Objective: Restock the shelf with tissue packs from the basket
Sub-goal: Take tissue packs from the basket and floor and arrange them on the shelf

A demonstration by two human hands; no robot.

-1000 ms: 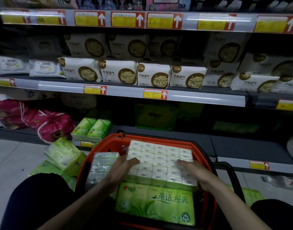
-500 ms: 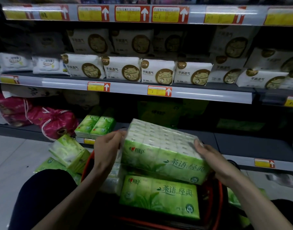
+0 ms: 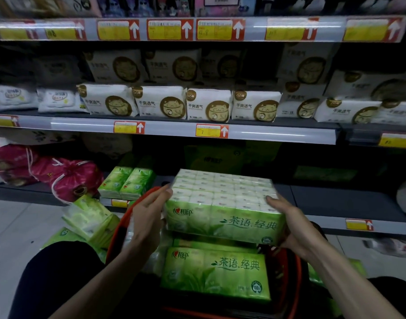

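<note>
Both hands, left hand point(image 3: 149, 217) and right hand point(image 3: 291, 226), grip the tissue pack point(image 3: 225, 206) between them above the basket point(image 3: 119, 229); next it likely needs carrying forward onto the bottom shelf point(image 3: 335, 196) beyond.

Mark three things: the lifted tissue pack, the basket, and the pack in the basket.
lifted tissue pack point(image 3: 225, 217), head view, on its green printed front face.
basket point(image 3: 117, 233), head view, on the orange rim at its left side.
pack in the basket point(image 3: 216, 272), head view, on its green top face.
</note>
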